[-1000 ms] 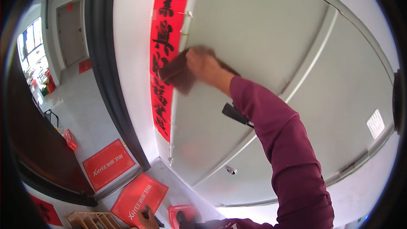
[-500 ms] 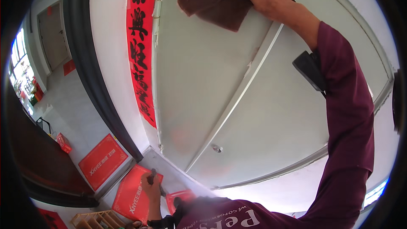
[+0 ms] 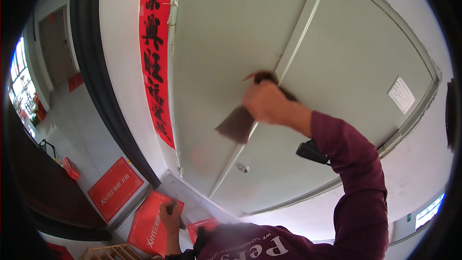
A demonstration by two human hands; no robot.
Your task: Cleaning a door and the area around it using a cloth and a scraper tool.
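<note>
My right hand (image 3: 267, 103) is closed on a brown cloth (image 3: 237, 126), in front of a large pale grey-green door panel (image 3: 216, 58). The cloth hangs below the fingers and also shows above them, blurred by motion; whether it touches the panel I cannot tell. Behind the cloth runs a slanting white strip (image 3: 301, 26) on the panel. Low on the panel sits a small round metal lock (image 3: 243, 168). Down at the lower left, my left hand (image 3: 169, 219) is closed round a small dark thing (image 3: 181, 222), too small to make out.
A red banner with black characters (image 3: 153, 62) hangs along the panel's left edge. Red mats (image 3: 115, 188) lie on the floor at the lower left, near a wooden rack (image 3: 113, 252). A dark door frame (image 3: 98, 77) stands at left. A white paper label (image 3: 401, 95) is on the panel's right.
My right hand has come down from the panel's top toward its middle, carrying the cloth, and the arm is more bent. My left hand has hardly moved.
</note>
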